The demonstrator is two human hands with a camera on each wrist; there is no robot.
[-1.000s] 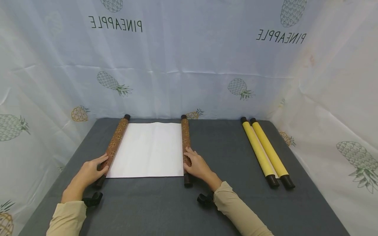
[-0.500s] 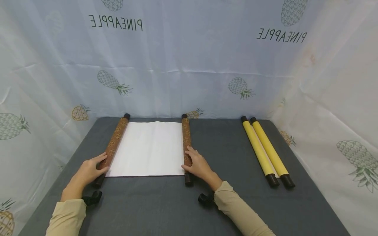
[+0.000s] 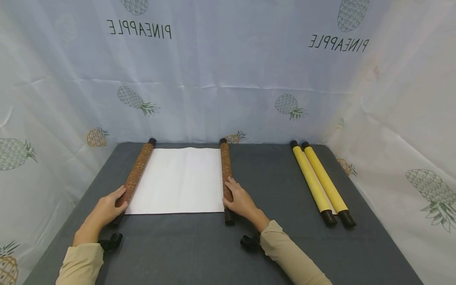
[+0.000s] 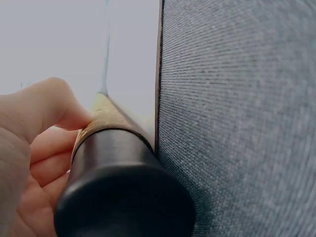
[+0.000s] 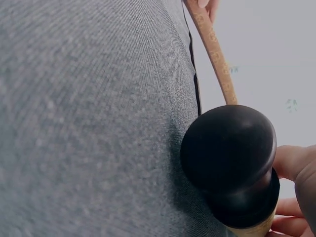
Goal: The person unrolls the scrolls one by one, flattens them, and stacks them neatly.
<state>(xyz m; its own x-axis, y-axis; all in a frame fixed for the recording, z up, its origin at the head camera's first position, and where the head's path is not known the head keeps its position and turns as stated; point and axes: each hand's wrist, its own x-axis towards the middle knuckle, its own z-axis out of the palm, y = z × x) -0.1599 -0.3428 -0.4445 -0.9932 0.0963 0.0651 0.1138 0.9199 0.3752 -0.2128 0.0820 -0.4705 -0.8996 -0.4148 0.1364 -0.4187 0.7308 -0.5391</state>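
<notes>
A scroll with brown patterned rollers lies partly unrolled on the dark table, its white sheet (image 3: 178, 182) flat between them. My left hand (image 3: 105, 209) holds the near part of the left roller (image 3: 139, 170). In the left wrist view, the thumb lies on one side of that roller and the fingers on the other, just behind its black end knob (image 4: 123, 197). Near the front end of the right roller (image 3: 226, 162), my right hand (image 3: 243, 202) grips it with thumb and fingers. That roller's black knob (image 5: 229, 148) fills the middle of the right wrist view.
A second scroll with yellow rollers (image 3: 324, 178) and black ends lies on the right of the grey table (image 3: 185, 253), its two rollers close together. A white curtain (image 3: 228, 59) with pineapple prints hangs behind the table and along both sides.
The two brown rollers have moved slightly apart, the left one leftward and the right one rightward, each with its hand. A little more white sheet shows between them. The yellow scroll has stayed put.
</notes>
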